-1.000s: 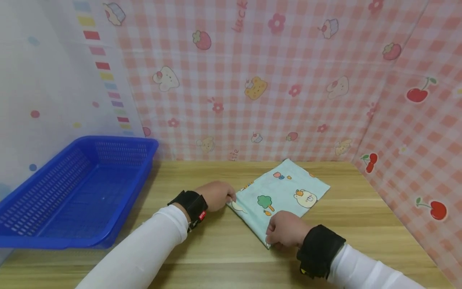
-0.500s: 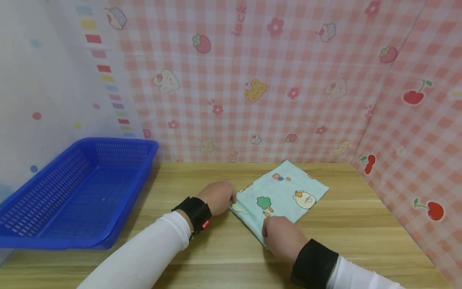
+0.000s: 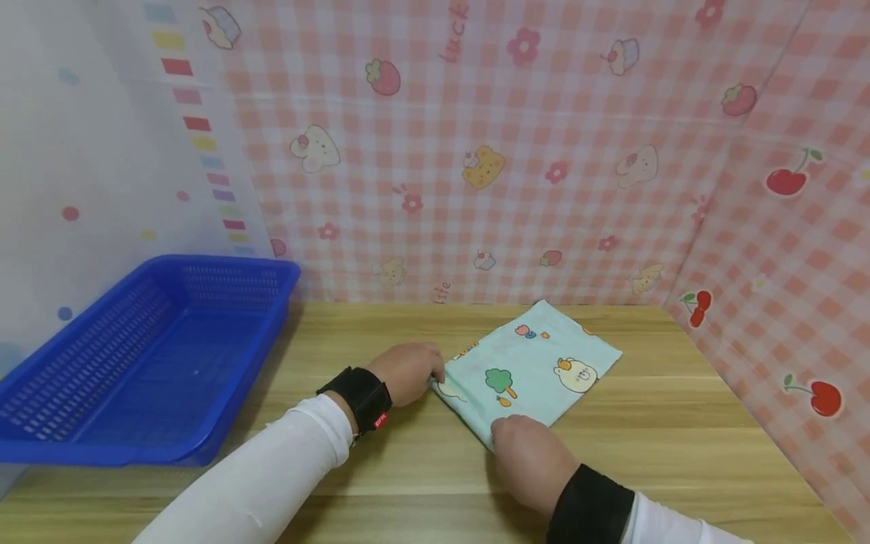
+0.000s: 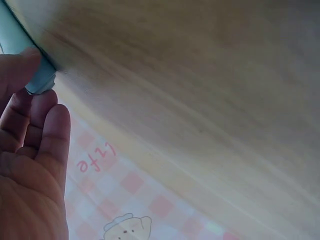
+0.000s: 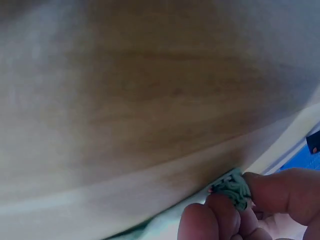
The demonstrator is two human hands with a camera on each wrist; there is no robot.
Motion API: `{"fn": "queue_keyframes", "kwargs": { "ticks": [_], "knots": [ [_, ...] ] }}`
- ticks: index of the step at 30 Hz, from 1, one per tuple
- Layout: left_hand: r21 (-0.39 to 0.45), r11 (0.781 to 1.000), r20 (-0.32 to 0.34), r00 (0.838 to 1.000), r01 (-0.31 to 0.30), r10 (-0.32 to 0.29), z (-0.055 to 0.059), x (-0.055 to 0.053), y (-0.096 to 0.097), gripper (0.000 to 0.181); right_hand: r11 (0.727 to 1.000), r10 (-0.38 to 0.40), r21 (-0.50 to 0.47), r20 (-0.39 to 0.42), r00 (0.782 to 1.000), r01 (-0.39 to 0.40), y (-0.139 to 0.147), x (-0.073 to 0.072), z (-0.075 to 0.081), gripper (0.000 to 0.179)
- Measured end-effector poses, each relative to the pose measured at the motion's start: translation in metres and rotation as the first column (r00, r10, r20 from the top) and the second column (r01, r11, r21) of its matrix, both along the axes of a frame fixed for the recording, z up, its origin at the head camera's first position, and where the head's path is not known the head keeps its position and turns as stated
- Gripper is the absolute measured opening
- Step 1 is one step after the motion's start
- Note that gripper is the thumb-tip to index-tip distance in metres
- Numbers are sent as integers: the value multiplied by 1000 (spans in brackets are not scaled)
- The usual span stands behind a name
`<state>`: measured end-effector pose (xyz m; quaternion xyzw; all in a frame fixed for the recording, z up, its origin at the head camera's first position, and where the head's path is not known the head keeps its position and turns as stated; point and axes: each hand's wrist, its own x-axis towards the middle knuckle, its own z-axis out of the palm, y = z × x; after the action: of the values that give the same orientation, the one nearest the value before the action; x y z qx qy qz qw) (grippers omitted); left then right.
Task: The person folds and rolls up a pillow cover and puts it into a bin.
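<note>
A folded light-green cloth (image 3: 537,363) printed with a tree, a duck-like figure and flowers lies flat and slanted on the wooden table. My left hand (image 3: 408,372) pinches its left corner; in the left wrist view the cloth corner (image 4: 42,80) sits between thumb and fingertips. At the near corner, my right hand (image 3: 533,461) pinches the cloth between thumb and fingers. The right wrist view shows the bunched, layered cloth end (image 5: 232,190) in that grip. Seen from the head, the right fingertips are hidden behind the back of the hand.
A blue plastic basket (image 3: 204,408) with perforated sides stands at the left of the wooden table (image 3: 381,483). A pink checked cloth wall (image 3: 408,98) rises behind the table, and another (image 3: 782,287) closes off the right side.
My right hand has turned over at the near corner and shifted slightly toward me, now covering the cloth's tip. The left hand has stayed at its corner. The cloth has barely moved.
</note>
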<state>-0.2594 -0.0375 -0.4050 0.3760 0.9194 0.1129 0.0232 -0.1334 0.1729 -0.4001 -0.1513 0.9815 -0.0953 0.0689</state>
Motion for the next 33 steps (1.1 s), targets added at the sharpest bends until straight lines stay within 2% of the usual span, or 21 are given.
{"fn": "queue_keyframes", "kwargs": {
  "ticks": [3,6,9,12,14,18,21,24,27,30,31,33],
  "knots": [
    [6,1000,42,999,-16,16,0,-2,0,21,992,-79,-90,115,990,90,5,-8,0,3],
    [9,999,115,992,-52,51,0,-5,0,17,979,-114,-145,194,974,144,11,-15,1,3],
    [-5,995,195,976,-98,97,1,-9,0,16,972,-122,-168,240,963,165,17,-20,6,1],
    [-16,991,248,959,-135,135,3,-13,3,18,960,-149,-184,304,941,212,23,-25,10,6],
    [-24,988,260,954,-150,151,4,-16,5,20,952,-161,-194,345,925,238,26,-28,13,9],
    [-35,987,235,958,-158,162,6,-19,12,19,937,-179,-199,428,886,286,32,-34,17,12],
    [-23,985,215,962,-169,170,6,-19,16,16,937,-188,-186,446,875,296,35,-38,19,15],
    [2,984,181,968,-178,175,6,-15,18,17,938,-200,-181,414,888,296,36,-39,16,19],
    [20,987,118,981,-158,155,5,-11,18,17,950,-193,-176,315,929,257,30,-32,13,19],
    [16,992,77,989,-125,123,4,-8,13,14,978,-149,-121,156,977,168,19,-21,9,15],
    [13,993,73,991,-115,114,4,-7,11,15,988,-120,-82,99,988,128,15,-17,9,13],
    [8,995,84,991,-102,101,5,-5,7,19,997,-70,-13,14,997,70,10,-10,7,9]
  ]
}}
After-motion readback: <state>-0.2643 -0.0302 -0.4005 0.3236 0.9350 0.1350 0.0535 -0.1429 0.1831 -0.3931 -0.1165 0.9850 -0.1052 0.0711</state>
